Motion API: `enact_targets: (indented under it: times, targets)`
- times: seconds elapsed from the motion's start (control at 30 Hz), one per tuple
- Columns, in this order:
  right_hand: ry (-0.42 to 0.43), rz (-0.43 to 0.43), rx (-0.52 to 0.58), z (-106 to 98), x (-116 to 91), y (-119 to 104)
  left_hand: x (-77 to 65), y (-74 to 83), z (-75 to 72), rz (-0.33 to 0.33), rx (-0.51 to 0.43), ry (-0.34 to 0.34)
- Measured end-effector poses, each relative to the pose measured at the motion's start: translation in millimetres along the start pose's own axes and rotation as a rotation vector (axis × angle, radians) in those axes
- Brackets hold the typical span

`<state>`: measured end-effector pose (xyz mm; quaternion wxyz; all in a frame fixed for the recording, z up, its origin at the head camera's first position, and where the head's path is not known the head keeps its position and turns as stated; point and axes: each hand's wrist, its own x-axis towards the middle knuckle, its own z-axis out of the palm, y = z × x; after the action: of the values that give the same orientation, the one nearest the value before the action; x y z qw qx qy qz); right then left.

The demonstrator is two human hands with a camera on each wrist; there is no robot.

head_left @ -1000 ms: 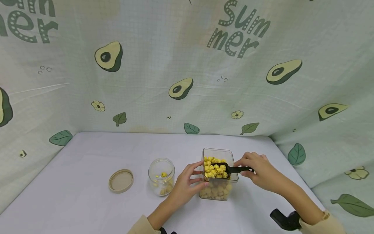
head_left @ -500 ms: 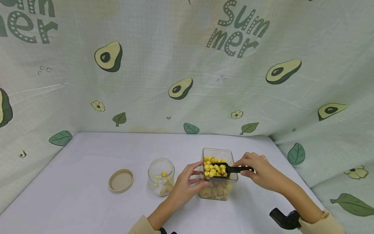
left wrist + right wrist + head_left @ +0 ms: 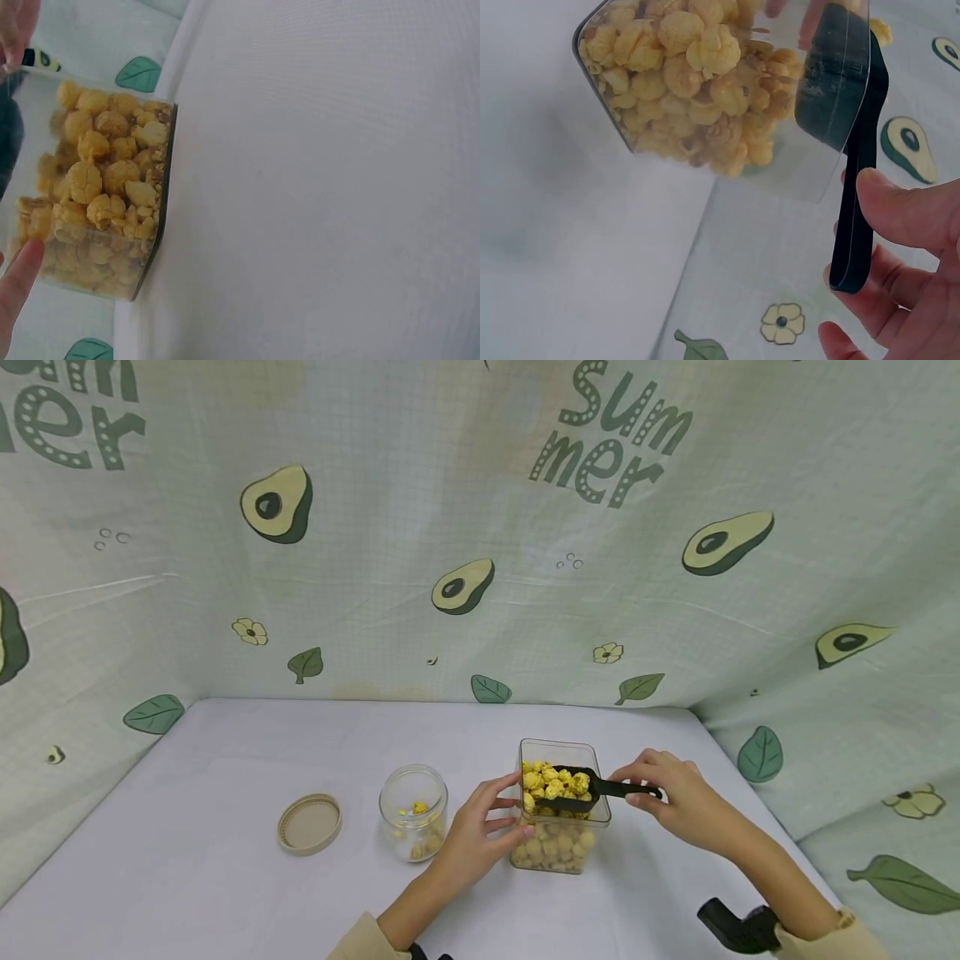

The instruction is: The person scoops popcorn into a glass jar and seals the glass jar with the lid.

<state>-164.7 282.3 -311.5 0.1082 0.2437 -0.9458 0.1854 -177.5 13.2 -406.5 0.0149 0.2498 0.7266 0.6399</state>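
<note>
A tall clear plastic container (image 3: 558,752), holding yellow popcorn (image 3: 94,180), stands upright right of centre in the head view. My left hand (image 3: 480,839) holds its left side, the thumb at the front and the other fingers along the side wall. By its handle, my right hand (image 3: 678,797) pinches a black scoop (image 3: 855,217) between thumb and fingers. Popcorn heaps the bowl of the scoop, which is inside the container's mouth near the rim. Through the clear wall, the right wrist view shows the bowl above part of the popcorn.
Left of the container stands a round clear jar (image 3: 392,818), uncovered, with a little popcorn at its bottom. Farther left a beige round lid (image 3: 310,824) lies on the white tabletop (image 3: 225,802). A patterned cloth (image 3: 375,527) hangs behind and at both sides.
The loaded scoop has risen a little and shifted slightly right together with my right hand. My left hand and the container stay put.
</note>
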Motion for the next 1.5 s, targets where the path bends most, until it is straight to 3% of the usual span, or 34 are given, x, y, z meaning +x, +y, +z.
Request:
enact_targets:
  times: [0.23,0.57,0.93,1.17,1.5]
  targets:
    - [0.021,-0.038,-0.056,2,2,-5,0.3,0.3,-0.2,0.006,0.0,0.001]
    - [0.019,-0.161,-0.116,3,7,-9,-0.4,1.1,-1.0,0.003,0.002,-0.006]
    - [-0.03,-0.052,-0.045,2,3,-8,-0.8,1.2,-0.5,-0.003,0.001,0.0]
    - [0.024,-0.01,0.031,6,-7,-1,-1.0,2.1,-0.3,0.0,-0.002,0.003]
    - [0.069,-0.022,0.003,8,-8,0,-1.1,3.2,0.2,-0.005,0.003,0.004]
